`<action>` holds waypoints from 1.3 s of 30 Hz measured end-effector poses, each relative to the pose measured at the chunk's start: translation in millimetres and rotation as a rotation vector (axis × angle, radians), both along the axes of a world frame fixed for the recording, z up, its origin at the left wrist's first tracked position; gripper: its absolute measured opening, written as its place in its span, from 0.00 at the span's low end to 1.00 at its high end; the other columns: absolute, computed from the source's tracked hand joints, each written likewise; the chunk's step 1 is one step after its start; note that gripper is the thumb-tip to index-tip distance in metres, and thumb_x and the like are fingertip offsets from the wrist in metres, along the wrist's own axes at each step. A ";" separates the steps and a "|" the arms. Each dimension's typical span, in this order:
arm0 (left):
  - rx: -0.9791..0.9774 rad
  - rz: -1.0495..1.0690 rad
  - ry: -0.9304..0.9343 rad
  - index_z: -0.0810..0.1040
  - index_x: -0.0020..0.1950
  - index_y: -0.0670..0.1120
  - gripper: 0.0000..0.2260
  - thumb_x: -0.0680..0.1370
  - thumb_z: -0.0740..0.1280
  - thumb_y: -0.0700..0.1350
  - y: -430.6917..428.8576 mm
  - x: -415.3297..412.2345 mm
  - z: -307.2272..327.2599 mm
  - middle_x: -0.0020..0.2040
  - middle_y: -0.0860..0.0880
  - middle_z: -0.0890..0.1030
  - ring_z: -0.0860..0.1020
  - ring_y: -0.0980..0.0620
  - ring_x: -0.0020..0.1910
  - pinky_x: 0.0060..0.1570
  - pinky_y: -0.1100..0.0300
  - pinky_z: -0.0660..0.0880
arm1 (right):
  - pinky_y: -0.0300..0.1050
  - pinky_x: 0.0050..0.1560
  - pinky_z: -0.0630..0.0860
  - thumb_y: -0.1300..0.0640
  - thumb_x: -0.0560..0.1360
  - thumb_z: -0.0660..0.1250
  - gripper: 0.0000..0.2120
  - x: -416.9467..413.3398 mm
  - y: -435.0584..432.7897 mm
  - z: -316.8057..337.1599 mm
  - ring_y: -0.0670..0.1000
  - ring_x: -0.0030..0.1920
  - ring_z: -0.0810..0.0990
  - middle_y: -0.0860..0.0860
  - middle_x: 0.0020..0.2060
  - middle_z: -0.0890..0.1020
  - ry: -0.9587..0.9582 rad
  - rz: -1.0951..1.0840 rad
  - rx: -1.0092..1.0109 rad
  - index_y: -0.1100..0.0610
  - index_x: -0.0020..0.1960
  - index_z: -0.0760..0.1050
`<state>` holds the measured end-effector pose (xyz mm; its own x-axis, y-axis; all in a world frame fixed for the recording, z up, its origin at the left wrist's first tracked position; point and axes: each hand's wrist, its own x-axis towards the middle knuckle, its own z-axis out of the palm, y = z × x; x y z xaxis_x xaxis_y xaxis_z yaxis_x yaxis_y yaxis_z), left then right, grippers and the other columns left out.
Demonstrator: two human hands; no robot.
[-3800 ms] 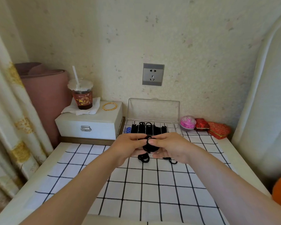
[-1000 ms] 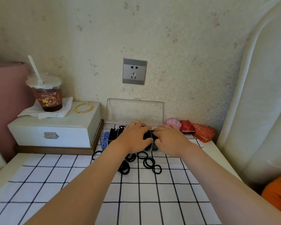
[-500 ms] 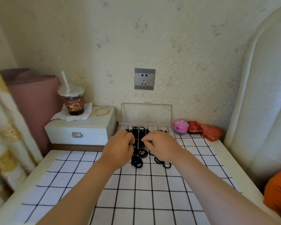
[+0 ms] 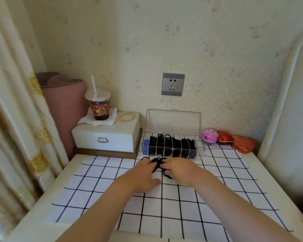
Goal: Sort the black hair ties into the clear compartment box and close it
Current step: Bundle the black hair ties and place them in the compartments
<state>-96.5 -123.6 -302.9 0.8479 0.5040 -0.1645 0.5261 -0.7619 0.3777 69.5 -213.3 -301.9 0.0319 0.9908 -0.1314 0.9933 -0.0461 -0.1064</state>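
A small heap of loose black elastic hair ties (image 4: 157, 161) lies on the white black-gridded cloth (image 4: 164, 206) that covers the cream table (image 4: 45, 212), just in front of the clear plastic compartment box (image 4: 200, 149) and between the two hands. The right hand (image 4: 180, 172) has its fingers curled down into the heap, its grip closed on some ties, and one loop trails out beneath its knuckles. The left hand (image 4: 143, 175) lies palm down with the thumb spread. Its fingertips meet the heap, but I cannot tell from this angle whether its grip holds a tie. The box stands by the wall with its hinged clear lid (image 4: 173, 122) upright. Most of its narrow compartments are packed with black ties, and the leftmost holds blue pieces (image 4: 145, 145) too small to name. To its left sits a white drawer case (image 4: 105, 137) carrying a gold bangle (image 4: 126, 117) and a lidded cup of dark drink (image 4: 99, 109) on a white tissue (image 4: 110, 117). To its right are a pink round case (image 4: 210, 135), a small red box (image 4: 225, 137) and a red heart-shaped box (image 4: 243, 143). A grey wall socket (image 4: 173, 84) sits above
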 end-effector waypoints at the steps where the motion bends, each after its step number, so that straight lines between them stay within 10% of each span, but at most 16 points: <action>1: -0.004 -0.018 0.004 0.56 0.80 0.50 0.32 0.79 0.64 0.56 -2.6 0.1 0.7 0.74 0.51 0.62 0.58 0.50 0.74 0.72 0.54 0.63 | 0.52 0.61 0.74 0.56 0.83 0.58 0.15 3.0 -4.8 1.0 0.54 0.62 0.77 0.49 0.65 0.78 0.042 -0.032 0.000 0.55 0.66 0.77; 15: -0.056 0.075 -0.169 0.79 0.62 0.55 0.11 0.82 0.62 0.49 -7.3 0.2 33.0 0.61 0.56 0.79 0.77 0.55 0.59 0.60 0.58 0.74 | 0.44 0.60 0.78 0.60 0.81 0.62 0.13 30.0 -45.5 23.7 0.46 0.53 0.82 0.44 0.52 0.83 0.441 -0.380 0.252 0.45 0.51 0.81; 23: 0.187 0.174 -0.006 0.76 0.68 0.54 0.16 0.81 0.63 0.49 10.0 26.1 5.0 0.62 0.49 0.79 0.77 0.48 0.60 0.58 0.54 0.76 | 0.49 0.61 0.75 0.53 0.82 0.63 0.16 23.5 -13.1 14.1 0.52 0.62 0.77 0.49 0.63 0.78 0.110 -0.271 0.127 0.47 0.68 0.76; 30: 0.226 0.213 0.058 0.82 0.57 0.50 0.10 0.80 0.64 0.47 18.6 41.5 3.0 0.53 0.48 0.82 0.79 0.49 0.51 0.51 0.55 0.79 | 0.48 0.53 0.80 0.53 0.78 0.67 0.09 25.0 -2.2 11.6 0.52 0.52 0.83 0.47 0.52 0.84 0.009 -0.327 0.015 0.48 0.54 0.85; 39: -0.339 0.198 -0.301 0.78 0.52 0.52 0.04 0.79 0.66 0.44 10.6 23.7 22.7 0.45 0.51 0.81 0.80 0.55 0.44 0.45 0.63 0.76 | 0.47 0.48 0.79 0.57 0.78 0.67 0.07 32.7 -7.4 28.7 0.48 0.44 0.82 0.45 0.42 0.84 0.241 -0.379 0.244 0.51 0.49 0.83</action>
<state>-72.7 -113.0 -280.2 0.7765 0.6205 -0.1094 0.4777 -0.4664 0.7445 102.1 -220.7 -273.2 0.3926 0.9181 0.0542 0.8575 -0.3441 -0.3826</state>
